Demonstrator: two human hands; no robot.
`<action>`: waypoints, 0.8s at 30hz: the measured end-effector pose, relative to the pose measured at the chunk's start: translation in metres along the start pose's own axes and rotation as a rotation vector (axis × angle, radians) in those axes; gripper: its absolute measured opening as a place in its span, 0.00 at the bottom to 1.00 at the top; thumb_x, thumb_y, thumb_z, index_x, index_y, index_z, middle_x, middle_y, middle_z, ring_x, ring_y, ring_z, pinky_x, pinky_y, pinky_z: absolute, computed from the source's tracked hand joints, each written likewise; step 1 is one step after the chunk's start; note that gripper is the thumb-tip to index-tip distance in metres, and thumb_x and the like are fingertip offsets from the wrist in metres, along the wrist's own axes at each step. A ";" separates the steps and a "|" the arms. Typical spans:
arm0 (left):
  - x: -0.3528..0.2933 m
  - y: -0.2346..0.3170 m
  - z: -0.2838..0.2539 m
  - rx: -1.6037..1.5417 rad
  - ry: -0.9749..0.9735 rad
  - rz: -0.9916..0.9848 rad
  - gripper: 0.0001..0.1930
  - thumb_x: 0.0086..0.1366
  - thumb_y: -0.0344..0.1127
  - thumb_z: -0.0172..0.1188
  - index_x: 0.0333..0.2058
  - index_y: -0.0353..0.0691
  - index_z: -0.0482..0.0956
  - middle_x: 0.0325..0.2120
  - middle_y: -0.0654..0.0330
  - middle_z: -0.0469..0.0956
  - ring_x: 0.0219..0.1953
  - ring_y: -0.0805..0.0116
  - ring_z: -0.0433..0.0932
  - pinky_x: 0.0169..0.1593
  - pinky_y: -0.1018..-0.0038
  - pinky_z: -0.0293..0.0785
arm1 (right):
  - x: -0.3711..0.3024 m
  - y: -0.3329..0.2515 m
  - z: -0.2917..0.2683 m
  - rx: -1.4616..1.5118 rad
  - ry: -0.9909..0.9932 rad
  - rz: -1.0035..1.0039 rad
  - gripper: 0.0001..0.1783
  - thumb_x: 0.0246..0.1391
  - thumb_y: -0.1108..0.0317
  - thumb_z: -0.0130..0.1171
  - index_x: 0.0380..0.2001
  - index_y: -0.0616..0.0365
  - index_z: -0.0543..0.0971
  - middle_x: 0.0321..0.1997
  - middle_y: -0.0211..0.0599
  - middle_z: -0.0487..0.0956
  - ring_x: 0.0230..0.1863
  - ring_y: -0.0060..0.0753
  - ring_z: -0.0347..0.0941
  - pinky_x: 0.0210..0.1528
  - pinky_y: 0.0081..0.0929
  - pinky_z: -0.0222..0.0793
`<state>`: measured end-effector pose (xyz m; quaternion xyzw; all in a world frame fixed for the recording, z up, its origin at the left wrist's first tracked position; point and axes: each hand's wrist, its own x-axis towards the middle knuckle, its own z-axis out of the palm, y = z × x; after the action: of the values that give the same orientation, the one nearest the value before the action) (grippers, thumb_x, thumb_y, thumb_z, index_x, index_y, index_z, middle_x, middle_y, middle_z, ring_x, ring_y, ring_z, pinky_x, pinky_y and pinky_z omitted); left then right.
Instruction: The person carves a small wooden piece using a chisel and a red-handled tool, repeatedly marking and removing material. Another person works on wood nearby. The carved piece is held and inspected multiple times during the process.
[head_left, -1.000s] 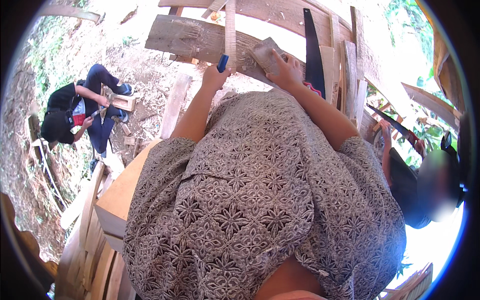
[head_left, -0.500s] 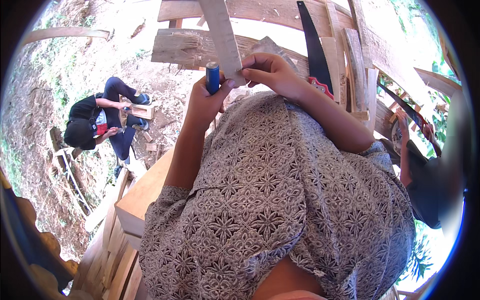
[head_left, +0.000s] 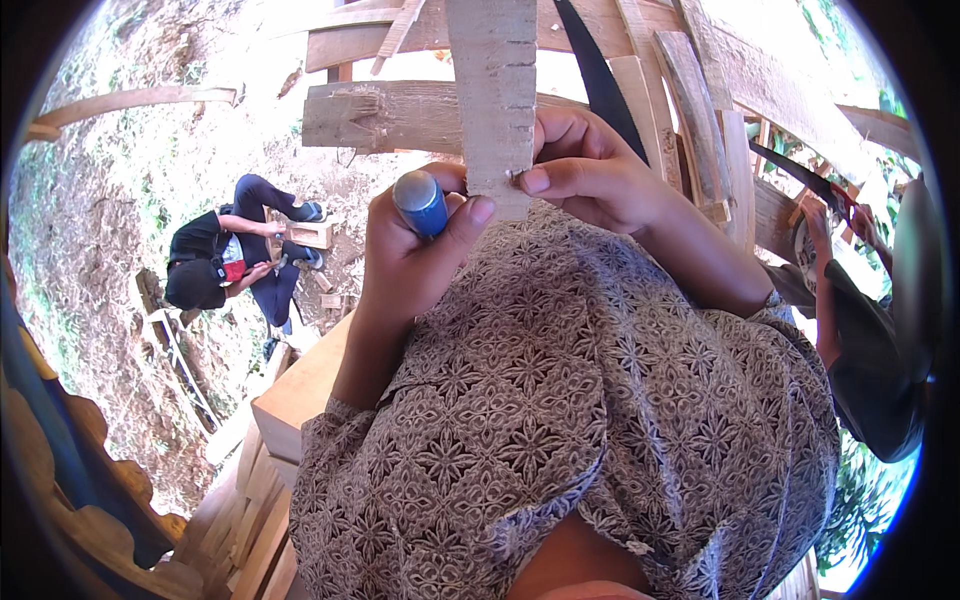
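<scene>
Item: one upright wooden slat (head_left: 492,90), pale and rough-sawn, at 12 o'clock in the head view, held up close in front of the patterned shirt (head_left: 580,420).

Right hand (head_left: 590,165): fingers curled around the slat's right edge, thumb pressed flat against its lower face. A small dark speck sits beside the thumbnail; whether it is a nail cannot be told.

Left hand (head_left: 415,245): clenched around one blue-capped tool handle (head_left: 421,203), thumb laid across the cap. The working end is hidden in the fist, so its kind stays uncertain.

Progress, as judged: the slat is gripped and the tool is in the fist just beside its lower end; no mark, cut or fastening shows on the slat, so the working of it appears still ahead.

Also counted: one grey weathered plank (head_left: 385,115) at 11 o'clock; one dark saw blade (head_left: 600,75) at 1 o'clock; one crouching person in dark clothes (head_left: 235,260) at 9 o'clock; one further person's arm (head_left: 835,290) at 3 o'clock.
</scene>
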<state>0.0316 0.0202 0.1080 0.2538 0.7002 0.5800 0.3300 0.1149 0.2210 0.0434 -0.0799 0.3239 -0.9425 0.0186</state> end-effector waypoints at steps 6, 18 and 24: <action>0.005 0.019 0.008 -0.056 -0.060 -0.059 0.11 0.71 0.35 0.65 0.44 0.32 0.81 0.19 0.70 0.76 0.20 0.86 0.69 0.24 0.84 0.62 | -0.012 0.002 0.001 0.091 0.022 0.018 0.09 0.67 0.68 0.59 0.42 0.62 0.81 0.41 0.34 0.83 0.44 0.26 0.80 0.51 0.30 0.76; 0.023 0.014 0.024 0.187 -0.026 0.117 0.07 0.70 0.31 0.66 0.37 0.33 0.78 0.19 0.73 0.72 0.23 0.87 0.65 0.27 0.83 0.59 | -0.024 0.002 0.016 -0.096 0.211 -0.269 0.06 0.65 0.69 0.63 0.41 0.59 0.80 0.46 0.33 0.84 0.49 0.23 0.80 0.56 0.29 0.75; 0.024 0.021 0.026 0.102 -0.098 0.104 0.07 0.70 0.31 0.65 0.36 0.35 0.77 0.19 0.72 0.72 0.22 0.87 0.66 0.26 0.84 0.59 | -0.029 -0.004 0.014 -0.078 0.204 -0.267 0.03 0.65 0.71 0.64 0.37 0.58 0.80 0.43 0.33 0.85 0.48 0.23 0.81 0.57 0.29 0.76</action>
<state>0.0347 0.0589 0.1221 0.3343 0.6975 0.5470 0.3202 0.1457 0.2183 0.0533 -0.0271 0.3469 -0.9265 -0.1430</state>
